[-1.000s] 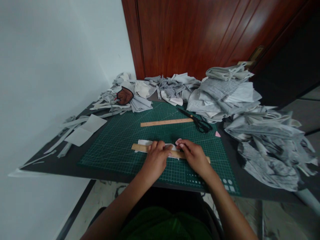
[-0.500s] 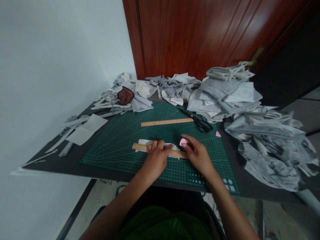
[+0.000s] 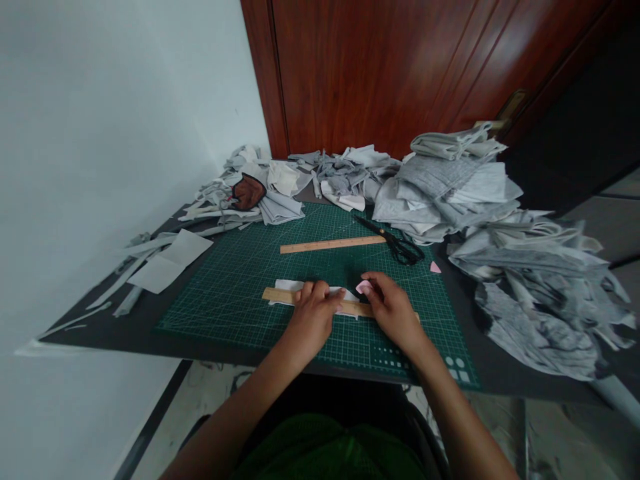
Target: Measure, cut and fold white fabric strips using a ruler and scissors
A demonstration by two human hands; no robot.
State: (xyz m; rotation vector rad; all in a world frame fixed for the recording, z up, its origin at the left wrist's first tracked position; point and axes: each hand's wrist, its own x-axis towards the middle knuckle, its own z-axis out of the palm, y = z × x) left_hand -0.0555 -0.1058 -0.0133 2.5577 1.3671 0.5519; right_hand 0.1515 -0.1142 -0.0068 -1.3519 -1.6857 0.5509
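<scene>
My left hand (image 3: pixel 314 313) presses a wooden ruler (image 3: pixel 280 295) down with bent fingers, the thumb reaching right along it. Under the ruler lies a small piece of white fabric (image 3: pixel 287 284), its edges showing on both sides. In my right hand (image 3: pixel 395 308), a pink piece of tailor's chalk (image 3: pixel 364 287) is pinched between thumb and fingers, just above the fabric's right end. The right hand covers part of the ruler. Both hands are over a green cutting mat (image 3: pixel 225 280).
A second wooden ruler (image 3: pixel 330 245) and black scissors (image 3: pixel 400 248) lie farther back. Another pink chalk piece (image 3: pixel 435 267) is at the mat's right edge. Grey fabric piles (image 3: pixel 450 190) line the back and right. White paper (image 3: pixel 170 261) lies left, near the wall.
My right hand has turned the chalk, which now shows narrower, and shifted it slightly left. The left hand stays on the ruler. The whole view has shifted slightly.
</scene>
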